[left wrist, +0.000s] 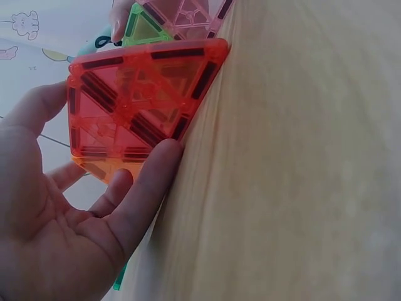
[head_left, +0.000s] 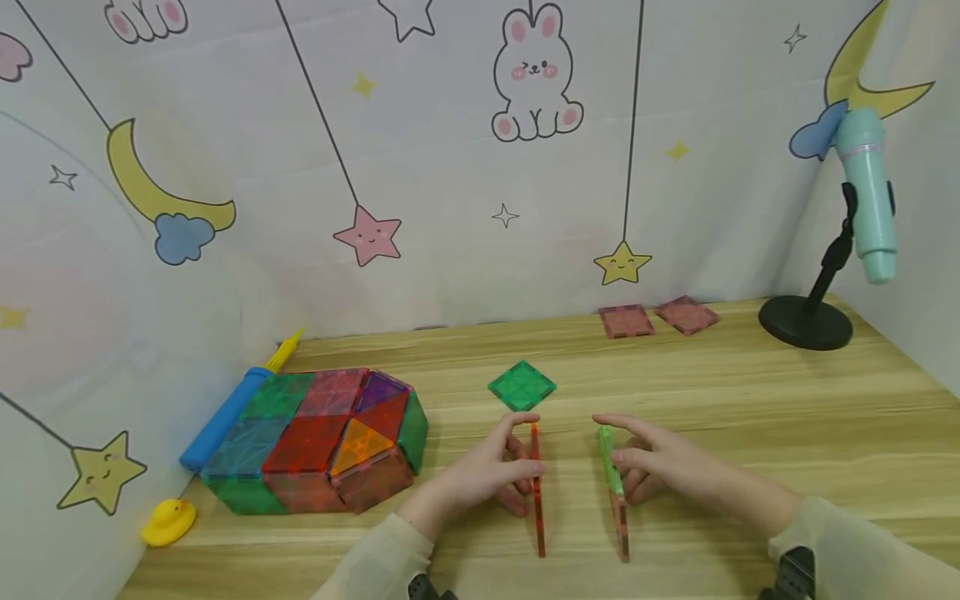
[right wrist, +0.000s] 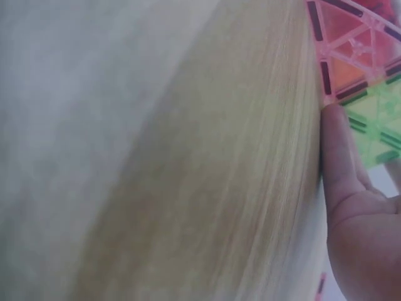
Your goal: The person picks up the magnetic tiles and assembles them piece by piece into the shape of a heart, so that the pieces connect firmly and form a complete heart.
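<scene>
In the head view my left hand (head_left: 495, 468) grips a panel of red magnetic tiles (head_left: 538, 521) that stands on edge on the table. Its thumb lies along the near side, and an orange tile (left wrist: 103, 168) joins the red ones in the left wrist view. Facing it, a short gap away, my right hand (head_left: 663, 461) holds an upright panel of light green (head_left: 609, 454) and pink magnetic tiles (right wrist: 360, 47). The two panels stand roughly parallel. Just beyond the hands lies a green square tile (head_left: 522, 386), flat on the wood.
A low block of joined tiles (head_left: 303, 442) stands at the left, beside a blue tube with a yellow tip (head_left: 225, 421) and a yellow toy duck (head_left: 169, 522). Two pink tiles (head_left: 627, 321) lie at the back. A microphone on a stand (head_left: 866, 196) occupies the back right corner.
</scene>
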A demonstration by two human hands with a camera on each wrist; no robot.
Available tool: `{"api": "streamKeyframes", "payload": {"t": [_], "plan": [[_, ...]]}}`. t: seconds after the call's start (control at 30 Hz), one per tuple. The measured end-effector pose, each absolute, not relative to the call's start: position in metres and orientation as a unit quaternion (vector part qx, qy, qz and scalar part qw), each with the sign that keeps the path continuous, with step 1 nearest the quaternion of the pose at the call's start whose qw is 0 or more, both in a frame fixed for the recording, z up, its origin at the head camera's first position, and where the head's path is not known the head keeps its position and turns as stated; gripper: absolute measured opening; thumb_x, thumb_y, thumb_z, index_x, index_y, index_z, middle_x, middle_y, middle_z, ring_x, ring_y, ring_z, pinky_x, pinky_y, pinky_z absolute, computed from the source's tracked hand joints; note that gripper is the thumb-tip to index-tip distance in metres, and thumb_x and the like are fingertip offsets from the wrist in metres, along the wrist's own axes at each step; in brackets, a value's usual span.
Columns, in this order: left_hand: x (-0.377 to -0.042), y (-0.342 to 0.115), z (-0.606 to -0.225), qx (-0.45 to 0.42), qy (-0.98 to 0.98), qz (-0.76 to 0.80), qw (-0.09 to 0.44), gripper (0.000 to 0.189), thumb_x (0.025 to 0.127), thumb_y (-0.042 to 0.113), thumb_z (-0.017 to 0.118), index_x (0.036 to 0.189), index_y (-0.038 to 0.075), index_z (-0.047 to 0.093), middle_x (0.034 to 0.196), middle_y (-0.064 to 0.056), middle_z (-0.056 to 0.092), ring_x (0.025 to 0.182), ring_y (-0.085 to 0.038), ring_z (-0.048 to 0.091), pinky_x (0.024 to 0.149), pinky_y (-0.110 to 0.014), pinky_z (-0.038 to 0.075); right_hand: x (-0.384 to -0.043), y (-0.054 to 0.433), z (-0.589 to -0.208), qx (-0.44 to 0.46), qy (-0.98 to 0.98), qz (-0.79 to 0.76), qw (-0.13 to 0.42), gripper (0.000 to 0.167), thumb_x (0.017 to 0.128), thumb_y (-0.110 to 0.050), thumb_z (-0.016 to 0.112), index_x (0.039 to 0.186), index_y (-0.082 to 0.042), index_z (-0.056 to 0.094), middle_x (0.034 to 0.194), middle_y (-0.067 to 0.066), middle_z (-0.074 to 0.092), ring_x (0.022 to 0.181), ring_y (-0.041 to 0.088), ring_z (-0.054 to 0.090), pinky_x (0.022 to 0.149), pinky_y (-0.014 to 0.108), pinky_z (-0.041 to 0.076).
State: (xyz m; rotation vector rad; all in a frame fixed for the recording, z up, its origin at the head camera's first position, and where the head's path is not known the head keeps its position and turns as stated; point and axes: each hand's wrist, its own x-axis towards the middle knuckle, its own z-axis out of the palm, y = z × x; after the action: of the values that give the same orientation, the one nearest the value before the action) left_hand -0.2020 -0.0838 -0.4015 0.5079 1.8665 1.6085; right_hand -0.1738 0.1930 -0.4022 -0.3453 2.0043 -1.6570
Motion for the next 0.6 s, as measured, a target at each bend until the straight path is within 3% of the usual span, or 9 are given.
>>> {"api": "streamKeyframes", "payload": {"t": [0.1, 0.2, 0.3, 0.37, 0.47, 0.6], "plan": [[-0.207, -0.085, -0.402, 0.196, 0.727, 0.594, 0.282, 0.063, 0.094, 0.021, 0.057, 0.147, 0.018, 0.022, 0.099, -0.014, 0.045, 0.064, -0.021, 0.055, 0.053, -0.038, 0.053, -0.175, 0.194, -0.401, -0.131, 0.738, -0.610, 0.255, 0.066, 0.098, -0.028, 0.049, 0.150, -0.005, 0.014, 0.096, 0.019, 0.055, 0.077, 0.029, 0.063, 0.068, 0.042, 0.054], [-0.220, -0.087, -0.402, 0.195, 0.780, 0.563, 0.194, 0.056, 0.097, 0.027, 0.053, 0.145, 0.015, 0.028, 0.105, -0.014, 0.046, 0.068, -0.022, 0.054, 0.054, -0.034, 0.050, -0.179, 0.198, -0.400, -0.132, 0.746, -0.608, 0.237, 0.064, 0.100, -0.029, 0.044, 0.150, -0.004, 0.013, 0.094, 0.018, 0.052, 0.075, 0.028, 0.062, 0.066, 0.041, 0.054], [-0.241, -0.086, -0.405, 0.181, 0.844, 0.498, 0.081, 0.053, 0.096, 0.029, 0.054, 0.143, 0.010, 0.036, 0.120, -0.015, 0.046, 0.091, -0.027, 0.053, 0.069, -0.040, 0.048, -0.187, 0.207, -0.398, -0.122, 0.769, -0.595, 0.198, 0.060, 0.102, -0.030, 0.039, 0.149, -0.002, 0.015, 0.094, 0.018, 0.050, 0.072, 0.026, 0.060, 0.064, 0.040, 0.054], [-0.256, -0.083, -0.411, 0.174, 0.887, 0.425, 0.039, 0.054, 0.094, 0.032, 0.056, 0.142, 0.011, 0.041, 0.130, -0.016, 0.046, 0.107, -0.033, 0.049, 0.086, -0.047, 0.043, -0.194, 0.217, -0.398, -0.111, 0.791, -0.576, 0.175, 0.059, 0.102, -0.032, 0.038, 0.148, -0.001, 0.018, 0.096, 0.018, 0.049, 0.072, 0.024, 0.058, 0.062, 0.039, 0.053], [-0.272, -0.076, -0.418, 0.175, 0.930, 0.322, 0.033, 0.058, 0.090, 0.040, 0.059, 0.140, 0.015, 0.045, 0.140, -0.011, 0.042, 0.124, -0.035, 0.038, 0.098, -0.053, 0.031, -0.207, 0.230, -0.398, -0.103, 0.828, -0.529, 0.154, 0.059, 0.101, -0.033, 0.041, 0.148, -0.002, 0.023, 0.101, 0.019, 0.051, 0.073, 0.023, 0.057, 0.062, 0.037, 0.052], [-0.283, -0.072, -0.420, 0.180, 0.952, 0.245, 0.038, 0.056, 0.085, 0.044, 0.065, 0.134, 0.020, 0.053, 0.142, 0.000, 0.043, 0.126, -0.034, 0.035, 0.095, -0.053, 0.029, -0.226, 0.235, -0.399, -0.119, 0.878, -0.441, 0.141, 0.059, 0.098, -0.035, 0.049, 0.146, -0.007, 0.030, 0.116, 0.020, 0.051, 0.076, 0.022, 0.055, 0.061, 0.035, 0.049]]}}
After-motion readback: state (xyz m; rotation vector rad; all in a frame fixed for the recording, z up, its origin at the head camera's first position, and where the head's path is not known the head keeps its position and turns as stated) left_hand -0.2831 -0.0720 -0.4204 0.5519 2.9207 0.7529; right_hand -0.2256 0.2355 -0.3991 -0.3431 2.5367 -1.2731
